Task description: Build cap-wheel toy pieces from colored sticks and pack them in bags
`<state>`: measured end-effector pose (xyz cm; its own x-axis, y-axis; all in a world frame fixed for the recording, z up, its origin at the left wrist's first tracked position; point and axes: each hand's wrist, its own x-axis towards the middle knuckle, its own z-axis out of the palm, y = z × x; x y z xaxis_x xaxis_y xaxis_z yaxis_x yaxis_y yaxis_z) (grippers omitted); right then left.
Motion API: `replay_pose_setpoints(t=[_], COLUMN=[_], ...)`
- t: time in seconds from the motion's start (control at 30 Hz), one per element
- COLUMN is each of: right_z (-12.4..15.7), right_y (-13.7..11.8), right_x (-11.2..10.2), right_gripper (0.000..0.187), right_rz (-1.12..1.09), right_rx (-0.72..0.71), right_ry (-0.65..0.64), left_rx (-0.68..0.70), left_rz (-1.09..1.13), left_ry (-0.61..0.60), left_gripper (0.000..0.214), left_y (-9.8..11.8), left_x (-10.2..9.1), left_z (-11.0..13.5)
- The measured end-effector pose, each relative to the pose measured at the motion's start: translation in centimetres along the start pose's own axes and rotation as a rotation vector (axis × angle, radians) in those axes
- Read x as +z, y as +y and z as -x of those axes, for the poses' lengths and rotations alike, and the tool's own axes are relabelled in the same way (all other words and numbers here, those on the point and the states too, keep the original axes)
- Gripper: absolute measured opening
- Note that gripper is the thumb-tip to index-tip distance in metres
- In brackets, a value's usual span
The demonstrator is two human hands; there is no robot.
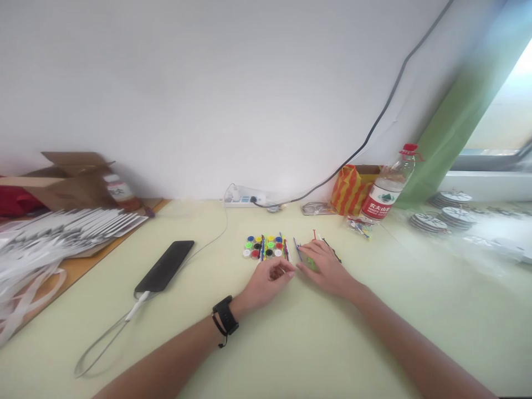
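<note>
My left hand (269, 281), with a black watch on its wrist, is curled with thumb and fingertips close together at the near edge of the coloured pieces. Whatever lies between its fingertips is too small to make out. My right hand (328, 269) rests with fingers stretched out over a small green piece (311, 262), which it partly hides. Beside its fingers lie a blue stick (296, 248), a red stick (314, 234) and a dark stick (333, 250). In front of my left hand sit two groups of round coloured discs (254, 246), with thin coloured sticks (286, 247) alongside.
A black phone (166, 267) on a white cable lies left. Behind are a power strip (245, 200), glasses (318, 208), a striped bag (347, 189) and a large bottle (386, 191). Stacked white pieces (91, 227) and a cardboard box (78, 185) stand far left, round stacks (455, 216) right.
</note>
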<state>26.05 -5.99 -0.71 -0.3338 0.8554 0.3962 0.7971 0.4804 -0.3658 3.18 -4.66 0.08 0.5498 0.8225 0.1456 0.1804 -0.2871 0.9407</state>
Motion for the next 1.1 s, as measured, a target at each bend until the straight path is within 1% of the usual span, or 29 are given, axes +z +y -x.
replay_pose_setpoints(t=[0.1, 0.17, 0.33, 0.47, 0.6, 0.77, 0.97, 1.1], right_z=[-0.1, -0.1, -0.1, 0.0, -0.2, -0.3, -0.2, -0.1], right_y=[0.7, 1.1, 2.0, 2.7, 3.1, 3.0, 3.4, 3.8], right_x=[0.3, 0.5, 0.9, 0.9, 1.1, 1.1, 1.1, 0.7], right_gripper=[0.037, 0.034, 0.035, 0.034, 0.033, 0.036, 0.033, 0.03], right_rz=[-0.068, -0.075, 0.016, 0.032, -0.031, -0.11, 0.036, 0.073], right_rx=[0.033, 0.069, 0.128, 0.155, 0.179, 0.198, 0.169, 0.175], right_ry=[0.054, 0.082, 0.111, 0.148, 0.153, 0.14, 0.16, 0.188], left_rx=[0.003, 0.005, 0.009, 0.011, 0.015, 0.011, 0.011, 0.008], left_rz=[-0.003, -0.005, 0.008, 0.003, 0.002, -0.011, -0.012, -0.013], left_ry=[0.006, 0.008, 0.003, 0.002, -0.003, -0.008, -0.009, -0.006], left_gripper=[0.022, 0.022, 0.021, 0.023, 0.024, 0.023, 0.022, 0.021], left_y=[-0.1, 0.0, 0.0, 0.1, 0.0, -0.1, 0.2, 0.3], left_x=[0.0, 0.0, 0.1, 0.1, 0.0, 0.0, 0.0, 0.0], left_z=[0.0, 0.0, 0.0, 0.0, 0.0, 0.0, 0.1, 0.1])
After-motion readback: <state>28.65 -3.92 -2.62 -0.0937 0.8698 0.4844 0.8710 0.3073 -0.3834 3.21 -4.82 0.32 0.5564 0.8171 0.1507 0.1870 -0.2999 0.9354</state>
